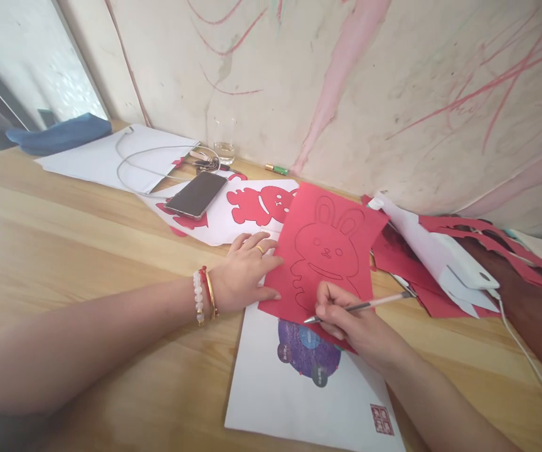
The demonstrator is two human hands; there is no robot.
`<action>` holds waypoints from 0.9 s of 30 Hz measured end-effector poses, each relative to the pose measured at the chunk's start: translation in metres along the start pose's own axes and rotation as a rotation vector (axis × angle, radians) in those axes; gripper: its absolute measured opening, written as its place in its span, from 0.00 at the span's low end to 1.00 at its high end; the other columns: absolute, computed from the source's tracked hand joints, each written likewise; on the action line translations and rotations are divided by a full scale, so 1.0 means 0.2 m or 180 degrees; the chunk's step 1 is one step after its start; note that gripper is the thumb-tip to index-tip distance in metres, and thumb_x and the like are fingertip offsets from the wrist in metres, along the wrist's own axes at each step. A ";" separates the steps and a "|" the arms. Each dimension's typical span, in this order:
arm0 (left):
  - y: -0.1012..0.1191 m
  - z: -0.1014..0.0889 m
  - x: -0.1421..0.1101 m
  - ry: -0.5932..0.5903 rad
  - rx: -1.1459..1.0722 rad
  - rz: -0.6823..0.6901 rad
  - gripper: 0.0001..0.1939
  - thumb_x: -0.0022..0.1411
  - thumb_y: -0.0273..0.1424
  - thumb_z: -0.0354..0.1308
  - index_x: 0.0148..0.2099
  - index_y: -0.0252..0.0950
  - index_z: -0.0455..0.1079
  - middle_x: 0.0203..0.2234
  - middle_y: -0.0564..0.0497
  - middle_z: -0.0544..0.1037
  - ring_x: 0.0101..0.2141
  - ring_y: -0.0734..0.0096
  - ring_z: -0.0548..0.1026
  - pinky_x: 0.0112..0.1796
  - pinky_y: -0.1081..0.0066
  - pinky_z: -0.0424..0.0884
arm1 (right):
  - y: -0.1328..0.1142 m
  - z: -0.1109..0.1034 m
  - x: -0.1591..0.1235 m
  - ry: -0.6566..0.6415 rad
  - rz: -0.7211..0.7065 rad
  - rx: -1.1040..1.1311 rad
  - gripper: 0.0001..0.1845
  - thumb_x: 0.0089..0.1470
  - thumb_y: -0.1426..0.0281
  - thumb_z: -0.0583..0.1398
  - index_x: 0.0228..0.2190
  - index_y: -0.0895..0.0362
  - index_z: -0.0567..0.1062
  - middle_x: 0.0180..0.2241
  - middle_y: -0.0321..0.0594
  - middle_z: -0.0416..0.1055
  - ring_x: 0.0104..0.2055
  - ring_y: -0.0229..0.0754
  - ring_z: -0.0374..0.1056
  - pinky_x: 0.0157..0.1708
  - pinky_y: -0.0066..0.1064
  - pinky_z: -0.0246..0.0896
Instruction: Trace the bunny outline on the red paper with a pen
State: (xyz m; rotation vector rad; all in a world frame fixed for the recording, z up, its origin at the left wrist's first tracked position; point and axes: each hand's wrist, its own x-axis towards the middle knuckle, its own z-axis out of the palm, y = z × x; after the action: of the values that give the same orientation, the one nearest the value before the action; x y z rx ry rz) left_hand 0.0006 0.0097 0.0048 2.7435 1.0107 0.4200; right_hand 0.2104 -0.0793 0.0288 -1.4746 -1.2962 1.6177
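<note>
A sheet of red paper (286, 276) lies in front of me, with a rabbit outline drawn on it in dark line. My left hand (247, 267) rests with its fingers spread on the left edge of the sheet. In my right hand (344, 317) is a pen (374, 303), its tip low over the bottom part of the drawing. The right hand hides some of the outline. Under the red sheet sits a white booklet (271, 402) with a purple round print. Beyond it, red animal cut-outs (255, 207) lie on white paper (214, 235).
A phone (198, 194) lies on the white paper, near keys (207, 164) and a glass (224, 150) by the wall. At right are red paper scraps (440, 301) and a white device (468, 260) with a cable. A blue cloth (59, 133) is at far left.
</note>
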 end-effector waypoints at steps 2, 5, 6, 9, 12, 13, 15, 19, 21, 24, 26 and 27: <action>0.01 0.00 0.00 0.0104 0.0061 0.0081 0.14 0.59 0.36 0.62 0.47 0.39 0.72 0.52 0.44 0.70 0.58 0.50 0.60 0.56 0.50 0.55 | 0.00 0.01 -0.02 -0.0084 0.0062 -0.0034 0.12 0.54 0.68 0.56 0.23 0.54 0.58 0.15 0.24 0.51 0.19 0.32 0.43 0.21 0.25 0.39; 0.03 0.01 -0.01 0.0131 0.0045 0.0279 0.09 0.65 0.30 0.53 0.42 0.39 0.74 0.45 0.48 0.76 0.55 0.55 0.64 0.55 0.52 0.55 | 0.01 -0.01 -0.02 -0.0082 -0.0078 -0.0142 0.11 0.56 0.69 0.55 0.24 0.54 0.59 0.16 0.25 0.52 0.19 0.32 0.45 0.21 0.25 0.41; 0.04 0.02 -0.02 0.0099 0.0011 0.0334 0.10 0.66 0.31 0.52 0.42 0.39 0.74 0.44 0.48 0.77 0.54 0.55 0.65 0.55 0.52 0.55 | 0.02 -0.02 -0.01 -0.0019 -0.0201 -0.0148 0.11 0.57 0.69 0.54 0.24 0.54 0.58 0.16 0.25 0.52 0.19 0.33 0.45 0.21 0.25 0.42; 0.06 0.04 -0.04 -0.0018 -0.0023 0.0421 0.17 0.64 0.41 0.56 0.49 0.37 0.73 0.46 0.44 0.75 0.54 0.49 0.64 0.55 0.48 0.54 | 0.05 -0.04 0.04 0.0383 -0.0668 -0.0207 0.12 0.56 0.68 0.55 0.24 0.53 0.57 0.16 0.25 0.53 0.19 0.33 0.45 0.20 0.25 0.42; 0.07 0.05 -0.05 -0.0120 0.0032 0.0434 0.20 0.63 0.43 0.56 0.52 0.37 0.72 0.49 0.42 0.72 0.56 0.46 0.62 0.56 0.45 0.53 | 0.08 -0.04 0.06 0.0699 -0.0803 -0.0360 0.12 0.55 0.67 0.56 0.24 0.53 0.57 0.16 0.25 0.51 0.18 0.33 0.45 0.19 0.25 0.42; 0.07 0.05 -0.05 -0.0143 0.0039 0.0423 0.20 0.63 0.43 0.55 0.52 0.38 0.72 0.49 0.41 0.72 0.56 0.46 0.61 0.56 0.45 0.52 | 0.08 -0.03 0.07 0.0737 -0.0775 -0.0424 0.13 0.55 0.67 0.56 0.23 0.53 0.57 0.16 0.25 0.50 0.18 0.33 0.45 0.19 0.25 0.41; 0.07 0.05 -0.05 -0.0165 0.0041 0.0399 0.20 0.64 0.43 0.54 0.52 0.37 0.72 0.51 0.40 0.71 0.57 0.45 0.60 0.56 0.44 0.52 | 0.10 0.00 0.07 0.0765 -0.0718 -0.0611 0.13 0.55 0.67 0.56 0.23 0.53 0.57 0.16 0.26 0.50 0.18 0.32 0.45 0.18 0.25 0.42; 0.05 0.06 -0.04 -0.0071 0.0016 0.0350 0.20 0.64 0.42 0.52 0.54 0.38 0.71 0.53 0.41 0.69 0.59 0.45 0.59 0.56 0.43 0.52 | 0.12 0.04 0.07 0.1025 -0.0745 -0.1021 0.15 0.54 0.67 0.58 0.23 0.52 0.56 0.18 0.27 0.51 0.19 0.33 0.48 0.18 0.26 0.47; 0.05 0.07 -0.04 -0.0043 -0.0013 0.0342 0.21 0.64 0.42 0.52 0.54 0.39 0.71 0.54 0.41 0.69 0.59 0.45 0.58 0.56 0.43 0.52 | 0.13 0.04 0.08 0.1150 -0.0753 -0.1192 0.15 0.54 0.67 0.58 0.23 0.52 0.56 0.18 0.27 0.52 0.19 0.34 0.50 0.18 0.26 0.48; 0.05 0.08 -0.04 -0.0022 -0.0059 0.0356 0.22 0.62 0.43 0.53 0.54 0.39 0.71 0.55 0.42 0.68 0.60 0.44 0.57 0.57 0.43 0.51 | 0.14 0.04 0.09 0.1194 -0.0775 -0.1364 0.15 0.54 0.67 0.58 0.23 0.52 0.56 0.18 0.27 0.52 0.19 0.34 0.51 0.18 0.26 0.49; 0.04 0.08 -0.04 0.0003 -0.0082 0.0375 0.22 0.62 0.43 0.53 0.54 0.39 0.71 0.55 0.42 0.69 0.60 0.43 0.56 0.57 0.43 0.51 | 0.14 0.04 0.09 0.1169 -0.0759 -0.1446 0.15 0.54 0.67 0.57 0.23 0.52 0.55 0.18 0.27 0.51 0.19 0.34 0.50 0.18 0.26 0.48; 0.04 0.08 -0.04 0.0007 -0.0091 0.0387 0.22 0.62 0.43 0.53 0.54 0.38 0.71 0.55 0.42 0.69 0.60 0.43 0.56 0.57 0.43 0.51 | 0.14 0.04 0.09 0.1145 -0.0736 -0.1476 0.15 0.55 0.67 0.57 0.23 0.52 0.55 0.18 0.27 0.51 0.19 0.34 0.50 0.18 0.26 0.48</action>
State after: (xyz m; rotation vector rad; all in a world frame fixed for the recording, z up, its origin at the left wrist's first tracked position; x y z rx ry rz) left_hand 0.0045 -0.0037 -0.0099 2.7884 0.8345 0.4523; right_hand 0.2045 -0.0742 -0.0047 -1.7072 -1.6185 0.8860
